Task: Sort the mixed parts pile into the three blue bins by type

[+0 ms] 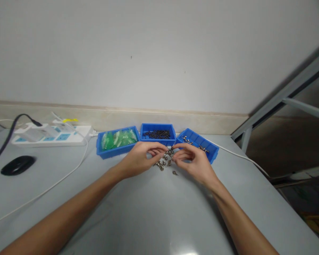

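Note:
Small metal parts (161, 164) lie in a loose pile on the grey table, with one part (174, 173) a little apart in front. My left hand (143, 157) is over the pile's left side, its thumb and fingers closed near the tips; what they hold is too small to name. Facing it, my right hand (192, 161) has its fingers bent together at the pile's right side, and anything in them cannot be made out. Behind my hands are a blue bin of dark screws (158, 134) and, to the right, a blue bin with metal parts (198, 141).
At the left of these stands a blue bin (103, 154) with green packets. Further left are a white power strip (53, 136), a black mouse (18, 165) and a white cable (55, 183). A metal frame (281, 95) rises beyond the table's right edge.

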The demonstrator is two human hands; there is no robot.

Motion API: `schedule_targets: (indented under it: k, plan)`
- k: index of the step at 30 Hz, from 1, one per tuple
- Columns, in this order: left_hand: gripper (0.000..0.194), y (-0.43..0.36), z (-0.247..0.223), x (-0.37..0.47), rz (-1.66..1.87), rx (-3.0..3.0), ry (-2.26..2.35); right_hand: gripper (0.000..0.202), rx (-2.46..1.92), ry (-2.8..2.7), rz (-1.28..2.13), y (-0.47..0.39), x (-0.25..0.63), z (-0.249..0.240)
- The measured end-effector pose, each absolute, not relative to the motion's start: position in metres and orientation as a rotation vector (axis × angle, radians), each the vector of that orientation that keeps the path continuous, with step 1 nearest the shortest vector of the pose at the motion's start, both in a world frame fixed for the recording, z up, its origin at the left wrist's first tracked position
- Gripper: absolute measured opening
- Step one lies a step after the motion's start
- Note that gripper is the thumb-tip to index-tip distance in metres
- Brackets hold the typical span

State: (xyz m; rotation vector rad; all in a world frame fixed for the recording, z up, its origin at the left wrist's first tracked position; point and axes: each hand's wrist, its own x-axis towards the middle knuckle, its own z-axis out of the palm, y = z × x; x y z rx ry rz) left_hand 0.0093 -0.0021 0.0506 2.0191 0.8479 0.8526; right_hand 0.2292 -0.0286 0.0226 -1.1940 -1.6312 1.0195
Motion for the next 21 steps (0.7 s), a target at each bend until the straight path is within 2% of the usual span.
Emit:
schedule_targets:
  k: [5,13,17,21]
  plan:
    - [0.020,-0.003,0.049,0.011,0.800,1.934,0.788,0.041,-1.081,-1.493,1.196,-0.030,0.226,0.028]
    - [0.021,0.001,0.049,0.006,0.692,1.760,0.760,0.047,-1.031,-1.495,1.257,-0.032,0.223,0.028]
    - [0.030,0.009,0.047,0.004,0.879,1.628,0.959,0.037,-1.106,-1.550,1.038,-0.027,0.222,0.022]
    - [0.054,0.016,0.046,0.001,1.019,1.575,0.989,0.025,-1.235,-1.807,0.665,-0.021,0.218,0.023]
